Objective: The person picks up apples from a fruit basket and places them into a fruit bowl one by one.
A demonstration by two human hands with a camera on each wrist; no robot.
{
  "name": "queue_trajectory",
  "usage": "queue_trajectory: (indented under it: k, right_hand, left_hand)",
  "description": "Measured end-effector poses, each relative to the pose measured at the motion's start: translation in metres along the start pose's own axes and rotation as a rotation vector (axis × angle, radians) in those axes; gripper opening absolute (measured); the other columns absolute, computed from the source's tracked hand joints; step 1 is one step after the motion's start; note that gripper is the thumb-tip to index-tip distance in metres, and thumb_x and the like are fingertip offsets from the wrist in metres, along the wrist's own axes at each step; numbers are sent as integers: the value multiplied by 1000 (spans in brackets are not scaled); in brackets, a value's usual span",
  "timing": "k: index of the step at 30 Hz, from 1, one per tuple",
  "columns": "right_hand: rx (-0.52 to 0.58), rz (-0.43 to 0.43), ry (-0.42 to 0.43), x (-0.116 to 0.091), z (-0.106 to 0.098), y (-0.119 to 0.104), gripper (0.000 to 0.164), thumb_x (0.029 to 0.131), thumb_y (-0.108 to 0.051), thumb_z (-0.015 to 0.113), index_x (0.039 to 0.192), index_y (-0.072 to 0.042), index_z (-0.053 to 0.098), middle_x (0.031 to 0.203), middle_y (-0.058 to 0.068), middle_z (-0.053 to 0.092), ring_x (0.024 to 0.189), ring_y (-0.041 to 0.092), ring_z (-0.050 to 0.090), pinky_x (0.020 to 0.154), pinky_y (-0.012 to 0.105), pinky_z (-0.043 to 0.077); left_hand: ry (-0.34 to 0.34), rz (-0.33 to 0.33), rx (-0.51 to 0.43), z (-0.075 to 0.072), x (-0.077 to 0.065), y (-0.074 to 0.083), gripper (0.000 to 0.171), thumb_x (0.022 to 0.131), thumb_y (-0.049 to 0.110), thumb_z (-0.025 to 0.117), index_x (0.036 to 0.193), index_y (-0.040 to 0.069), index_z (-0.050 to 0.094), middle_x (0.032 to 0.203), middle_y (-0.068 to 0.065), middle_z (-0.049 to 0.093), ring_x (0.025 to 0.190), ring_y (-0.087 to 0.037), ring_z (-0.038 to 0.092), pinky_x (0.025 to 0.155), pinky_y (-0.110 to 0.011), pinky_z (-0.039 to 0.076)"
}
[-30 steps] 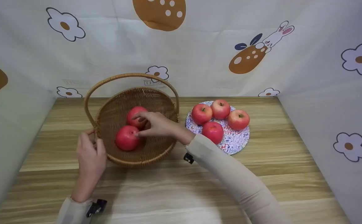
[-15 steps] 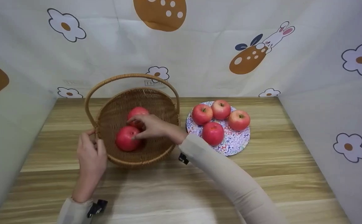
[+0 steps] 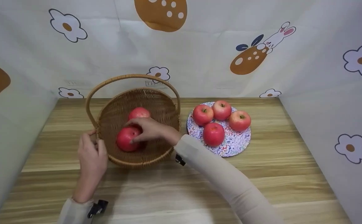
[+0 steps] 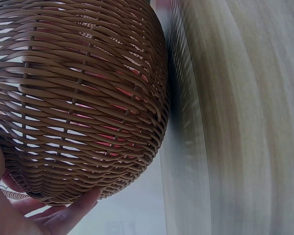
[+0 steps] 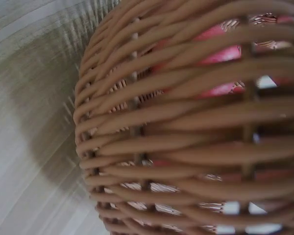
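A brown wicker basket (image 3: 160, 105) with a tall arched handle stands at the left of the table in the head view. Two red apples lie inside it, a front apple (image 3: 125, 141) and a rear apple (image 3: 139, 113). My right hand (image 3: 151, 129) reaches over the basket's right rim and grips the front apple, thumb on its near side and fingers over its far side. At the basket's left rim, by the handle's foot, my left hand (image 3: 92, 155) holds on; the left wrist view shows its fingers (image 4: 78, 210) against the weave. Basket wall hides my right hand in the right wrist view.
Right of the basket lies a round speckled plate (image 3: 233, 144) bearing several apples (image 3: 213, 134). The wooden table (image 3: 156, 193) extends in front. A printed cloth (image 3: 199, 62) rises behind the table and along both sides.
My right hand has shifted slightly left and toward me, from between the two apples onto the front apple. The left hand and the basket have stayed in place.
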State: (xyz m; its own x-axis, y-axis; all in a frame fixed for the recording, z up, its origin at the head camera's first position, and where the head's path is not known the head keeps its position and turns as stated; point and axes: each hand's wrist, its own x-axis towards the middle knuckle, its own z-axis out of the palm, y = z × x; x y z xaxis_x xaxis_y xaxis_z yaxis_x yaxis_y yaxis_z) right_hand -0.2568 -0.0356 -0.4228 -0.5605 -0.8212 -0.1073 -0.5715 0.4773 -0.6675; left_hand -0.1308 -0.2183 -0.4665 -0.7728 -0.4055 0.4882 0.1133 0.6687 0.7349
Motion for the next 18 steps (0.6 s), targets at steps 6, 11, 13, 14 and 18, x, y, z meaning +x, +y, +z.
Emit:
queue_trajectory:
  k: [6, 11, 13, 14, 18]
  right_hand:
    - [-5, 21, -12, 3, 5, -1, 58, 94, -14, 79, 147, -5, 58, 149, 11, 60, 139, 23, 55, 115, 28, 41]
    - [4, 33, -28, 6, 8, -1, 66, 90, -11, 83, 150, -7, 56, 153, 10, 56, 142, 23, 51, 117, 28, 39]
    - [2, 33, -37, 7, 9, -1, 72, 87, -9, 85, 152, -8, 54, 155, 10, 54, 144, 24, 49, 118, 29, 38]
    - [-1, 28, -40, 8, 10, 0, 75, 85, -8, 87, 152, -8, 54, 156, 10, 54, 145, 24, 48, 118, 29, 37]
    - [-15, 26, -45, 10, 11, 1, 80, 82, -4, 89, 154, -10, 53, 156, 10, 53, 145, 26, 48, 119, 32, 38]
  left_hand:
    - [-1, 0, 5, -1, 0, 0, 31, 97, -4, 46, 123, -19, 56, 112, -32, 62, 87, -37, 59, 73, -22, 41]
    - [-3, -7, 10, 0, 1, 0, 31, 97, -3, 47, 123, -19, 56, 110, -32, 61, 87, -37, 59, 73, -25, 42]
    - [-1, -12, 10, 0, 1, 0, 32, 97, -3, 47, 123, -18, 56, 110, -32, 62, 87, -37, 59, 73, -26, 42]
    - [-1, -12, 4, 0, 1, 0, 31, 97, -3, 46, 123, -18, 56, 110, -32, 62, 87, -36, 59, 73, -25, 42]
    - [7, 3, -15, -1, 0, 0, 31, 97, -4, 46, 123, -18, 57, 111, -31, 62, 88, -36, 61, 72, -17, 41]
